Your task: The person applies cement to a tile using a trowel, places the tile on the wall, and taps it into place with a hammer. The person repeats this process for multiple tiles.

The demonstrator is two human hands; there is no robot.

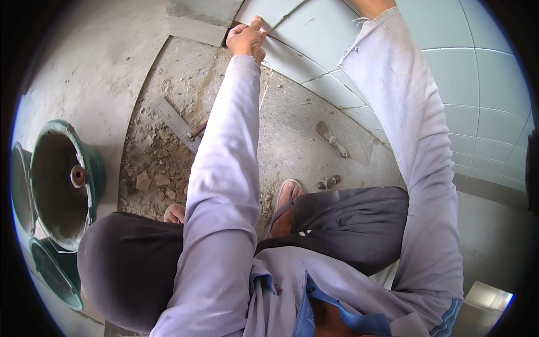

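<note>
My left hand (247,41) reaches to the foot of the tiled wall, by the lower corner of a pale tile (287,60). Its fingers are curled in and the thumb lies against the tile's edge; anything pinched there is too small to make out. At the top edge of the picture my right hand (375,7) rests high against the pale green wall tiles (320,31). Only its wrist and back show, with the fingers cut off from view. A grey block-like ledge (196,28) stands just left of my left hand.
Rubble and loose sand (154,151) cover a strip of floor, with a flat metal strip (175,124) on it. A brush-like tool (332,139) and a small dark metal piece (328,182) lie on the slab. Green buckets (100,168) stand at left.
</note>
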